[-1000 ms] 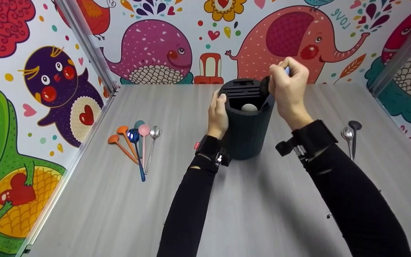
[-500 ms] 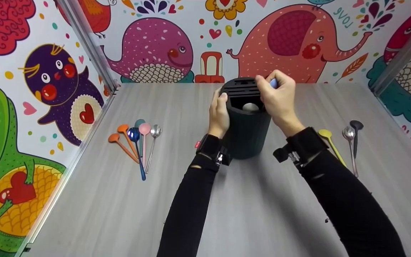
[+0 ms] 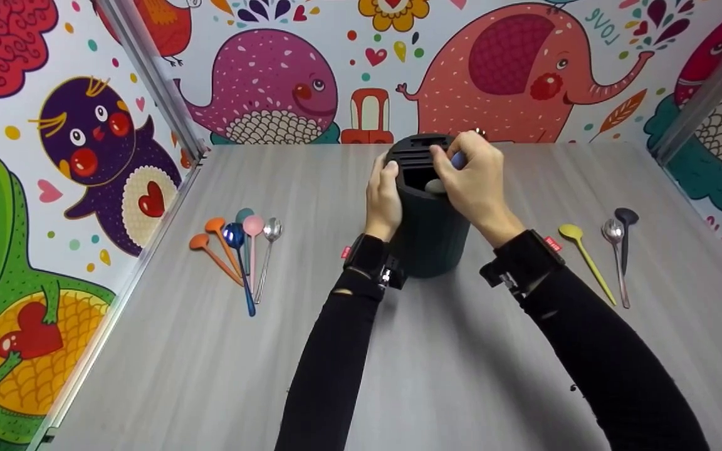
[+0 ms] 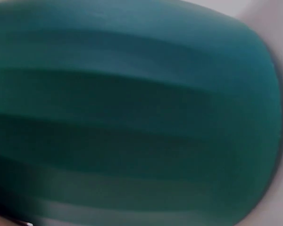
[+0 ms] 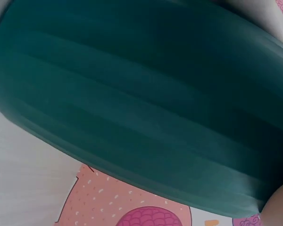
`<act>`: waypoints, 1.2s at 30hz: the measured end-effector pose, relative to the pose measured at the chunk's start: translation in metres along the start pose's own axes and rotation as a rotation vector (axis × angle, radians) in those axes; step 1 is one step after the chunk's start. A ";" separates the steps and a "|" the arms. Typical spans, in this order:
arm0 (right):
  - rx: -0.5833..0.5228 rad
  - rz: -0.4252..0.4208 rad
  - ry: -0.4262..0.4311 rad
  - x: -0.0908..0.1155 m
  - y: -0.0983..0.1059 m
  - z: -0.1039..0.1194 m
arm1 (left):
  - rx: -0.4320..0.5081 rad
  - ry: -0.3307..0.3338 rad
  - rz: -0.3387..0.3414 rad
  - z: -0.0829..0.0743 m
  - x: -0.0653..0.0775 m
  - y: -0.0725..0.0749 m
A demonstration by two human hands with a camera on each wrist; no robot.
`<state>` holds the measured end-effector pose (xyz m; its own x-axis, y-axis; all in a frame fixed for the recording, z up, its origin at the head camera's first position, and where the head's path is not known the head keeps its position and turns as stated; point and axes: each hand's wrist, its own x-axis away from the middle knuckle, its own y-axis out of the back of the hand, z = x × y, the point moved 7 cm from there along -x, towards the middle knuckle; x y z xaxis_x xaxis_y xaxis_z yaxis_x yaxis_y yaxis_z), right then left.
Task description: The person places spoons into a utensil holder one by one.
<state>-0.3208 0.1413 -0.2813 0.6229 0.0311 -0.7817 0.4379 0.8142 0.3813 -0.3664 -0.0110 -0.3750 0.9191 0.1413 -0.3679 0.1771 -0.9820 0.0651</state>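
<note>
A dark green, ribbed utensil holder [image 3: 430, 241] with a slotted black top stands upright at the middle back of the table. My left hand [image 3: 384, 203] grips its left side, the thumb up at the rim. Over the right part of the opening, the curled fingers of my right hand [image 3: 477, 181] hold a utensil; only a lavender-blue piece [image 3: 458, 160] of it shows, and its kind is hidden. Beside that hand a pale rounded end [image 3: 434, 186] shows inside the opening. Ribbed green wall fills both wrist views.
To the left lie several spoons: two orange ones [image 3: 215, 254], a blue one [image 3: 234, 235], a teal one [image 3: 244, 216], a pink one [image 3: 252, 225] and a silver one [image 3: 272, 230]. A yellow spoon [image 3: 571, 233], a silver spoon [image 3: 612, 232] and a dark grey spoon [image 3: 626, 217] lie right. Patterned walls [image 3: 273, 81] enclose the table.
My right hand has come down and left with the utensil, from above the holder's right rim to over its opening. The yellow spoon has come into sight beside the arm. My left hand stays put.
</note>
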 end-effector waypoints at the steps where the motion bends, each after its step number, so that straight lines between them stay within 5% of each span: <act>1: 0.014 0.007 0.011 0.000 -0.001 0.001 | -0.001 0.000 -0.001 0.000 0.000 0.000; 18: 0.176 0.079 0.145 0.011 -0.008 0.006 | -0.024 -0.015 -0.009 0.000 0.001 0.001; 36: 0.127 0.035 0.181 0.020 -0.008 0.004 | -0.027 -0.008 0.004 -0.001 0.002 0.000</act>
<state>-0.3090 0.1335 -0.2982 0.5175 0.1704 -0.8385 0.5036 0.7316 0.4595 -0.3647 -0.0105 -0.3748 0.9168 0.1366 -0.3752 0.1834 -0.9788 0.0917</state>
